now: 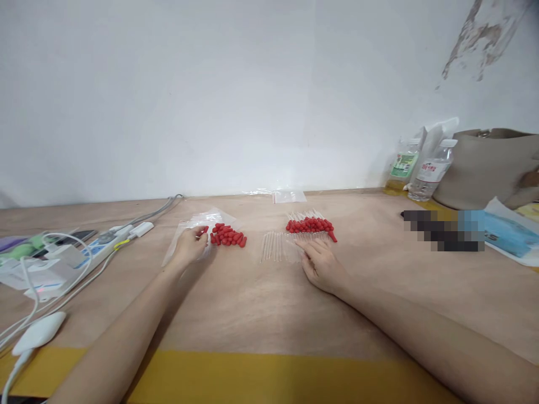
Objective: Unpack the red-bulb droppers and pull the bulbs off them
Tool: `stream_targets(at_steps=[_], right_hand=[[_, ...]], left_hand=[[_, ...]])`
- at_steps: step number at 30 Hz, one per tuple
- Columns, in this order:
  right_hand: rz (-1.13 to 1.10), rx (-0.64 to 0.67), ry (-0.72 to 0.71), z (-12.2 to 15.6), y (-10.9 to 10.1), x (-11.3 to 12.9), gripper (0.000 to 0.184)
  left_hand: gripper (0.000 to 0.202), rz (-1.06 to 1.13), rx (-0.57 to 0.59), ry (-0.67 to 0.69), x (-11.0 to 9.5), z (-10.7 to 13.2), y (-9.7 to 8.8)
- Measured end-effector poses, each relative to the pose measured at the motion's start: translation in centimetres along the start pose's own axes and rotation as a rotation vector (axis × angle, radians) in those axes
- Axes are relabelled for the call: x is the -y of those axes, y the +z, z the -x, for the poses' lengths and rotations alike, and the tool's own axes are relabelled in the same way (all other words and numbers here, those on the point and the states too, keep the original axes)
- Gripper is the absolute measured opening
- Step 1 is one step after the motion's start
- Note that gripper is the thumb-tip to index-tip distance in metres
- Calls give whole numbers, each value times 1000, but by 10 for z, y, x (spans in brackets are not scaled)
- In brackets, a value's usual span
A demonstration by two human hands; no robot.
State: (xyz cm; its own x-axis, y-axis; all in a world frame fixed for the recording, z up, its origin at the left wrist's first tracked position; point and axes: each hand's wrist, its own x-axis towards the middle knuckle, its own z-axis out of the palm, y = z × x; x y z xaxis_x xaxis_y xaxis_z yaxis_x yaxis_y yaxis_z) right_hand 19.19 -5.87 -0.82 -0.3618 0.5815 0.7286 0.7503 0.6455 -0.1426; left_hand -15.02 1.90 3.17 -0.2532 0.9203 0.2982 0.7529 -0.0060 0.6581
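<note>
My left hand [191, 245] pinches a small red cap [205, 229] between thumb and fingertips, above a clear plastic bag [179, 229]. Just right of that hand lies a loose pile of red caps [228, 235], shaped like small rubber bulbs. My right hand [323, 265] rests with its index finger stretched out over a row of thin clear tubes [273, 247], its thumb apart and lower. Part of the row is hidden under the fingers. Behind it lies a bundle of clear tubes with red caps [310, 225] on their near ends.
At left, a power strip [97, 251] carries chargers and white cables. A small clear bag [289, 196] lies by the wall. Plastic bottles [432, 171], a grey bag [484, 168] and a blue packet [511, 233] stand or lie at right, near a blurred dark object [442, 227].
</note>
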Motion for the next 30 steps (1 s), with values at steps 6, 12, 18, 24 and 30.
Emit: stream_targets(at_steps=[6,12,18,24,30], right_hand=[[11,-39,23,0,0,-3,21],[42,-37,80,0,3,-2,20],[88,-50,121,-10,12,-8,14],[216,50,68,-36,26,-6,16],[232,168,102,-44,36,7,18]], left_hand=[[31,-78,-62,41,-2,3,12],[35,-67,-76,93,0,1,19],[29,-141,-204,210,-12,12,13],[19,-76,24,751,-56,65,37],[47,-58,340,738,-74,87,68]])
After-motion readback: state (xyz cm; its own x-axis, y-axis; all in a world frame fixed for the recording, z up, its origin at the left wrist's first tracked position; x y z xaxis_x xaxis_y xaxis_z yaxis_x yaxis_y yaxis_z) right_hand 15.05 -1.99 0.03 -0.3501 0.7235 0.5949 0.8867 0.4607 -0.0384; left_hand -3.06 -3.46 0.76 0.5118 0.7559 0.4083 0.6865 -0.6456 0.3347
